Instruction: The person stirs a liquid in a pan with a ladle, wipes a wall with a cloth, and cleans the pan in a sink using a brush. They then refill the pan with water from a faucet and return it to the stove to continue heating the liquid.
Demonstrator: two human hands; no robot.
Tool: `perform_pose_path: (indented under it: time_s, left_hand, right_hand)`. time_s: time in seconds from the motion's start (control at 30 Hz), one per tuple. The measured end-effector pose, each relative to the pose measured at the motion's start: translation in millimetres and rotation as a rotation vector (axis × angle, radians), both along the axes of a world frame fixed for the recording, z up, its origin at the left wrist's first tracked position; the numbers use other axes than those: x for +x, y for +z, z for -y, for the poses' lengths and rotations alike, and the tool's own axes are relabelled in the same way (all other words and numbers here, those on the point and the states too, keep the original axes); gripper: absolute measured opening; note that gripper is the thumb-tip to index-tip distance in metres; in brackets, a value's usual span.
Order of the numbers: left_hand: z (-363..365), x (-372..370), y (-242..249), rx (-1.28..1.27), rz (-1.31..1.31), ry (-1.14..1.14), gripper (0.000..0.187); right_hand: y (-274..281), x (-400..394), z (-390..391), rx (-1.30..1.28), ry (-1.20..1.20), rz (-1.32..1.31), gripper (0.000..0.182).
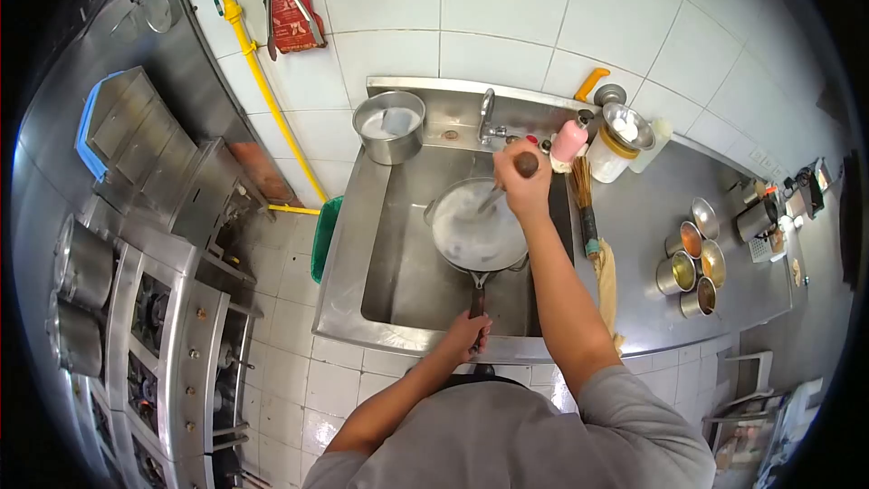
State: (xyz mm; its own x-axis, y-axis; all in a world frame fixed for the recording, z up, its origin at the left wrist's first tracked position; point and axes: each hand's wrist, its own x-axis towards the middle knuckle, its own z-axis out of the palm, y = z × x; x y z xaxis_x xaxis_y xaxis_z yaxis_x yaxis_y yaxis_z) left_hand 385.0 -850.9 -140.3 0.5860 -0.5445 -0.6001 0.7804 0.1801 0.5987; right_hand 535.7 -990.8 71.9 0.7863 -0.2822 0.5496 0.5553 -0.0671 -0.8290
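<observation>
A wok [460, 264] with a long dark handle [477, 294] sits in the metal sink [385, 258], with whitish, cloudy liquid inside it. My left hand [468, 333] is wrapped round that handle near the sink's front edge. Over the wok's right side, my right hand [523, 183] grips a wooden-handled metal utensil [491, 200]. The round end of its wooden handle shows above my fist, and its metal shaft slants down into the liquid, which hides the head.
A pot [389, 140] stands at the sink's back left corner, left of the faucet [488, 118]. On the right are a pink bottle [569, 139], a stick brush [585, 208], a tub [609, 158] and several metal cups [675, 273]. Stoves [149, 344] line the left.
</observation>
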Motion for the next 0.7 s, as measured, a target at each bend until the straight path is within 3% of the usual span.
perform_pose_path:
  time_s: [0.1, 0.23, 0.27, 0.4, 0.57, 0.7]
  left_hand:
    - [-4.5, 8.6, -2.2, -0.015, 0.003, 0.008, 0.014]
    - [-3.5, -1.3, -6.5, -0.033, -0.001, -0.008, 0.013]
    - [-5.6, 0.3, -4.5, -0.049, -0.028, 0.029, 0.013]
    - [-2.3, -6.7, 3.6, -0.01, 0.006, 0.008, 0.014]
    - [-5.2, -14.1, 6.9, 0.071, -0.002, 0.017, 0.013]
    - [-4.4, -10.0, 1.6, 0.059, 0.09, 0.023, 0.015]
  right_hand:
    - [33.2, -21.2, -4.5, 0.059, -0.054, -0.042, 0.02]
    - [-10.5, 9.5, 12.2, -0.095, -0.088, 0.118, 0.02]
    - [9.0, 6.4, 8.7, 0.092, -0.011, 0.031, 0.02]
    - [81.6, -14.4, 9.8, 0.111, -0.035, 0.06, 0.02]
    - [47.5, 20.7, 28.8, 0.151, -0.107, 0.036, 0.02]
    - [34.0, 24.8, 29.9, 0.297, 0.015, 0.009, 0.022]
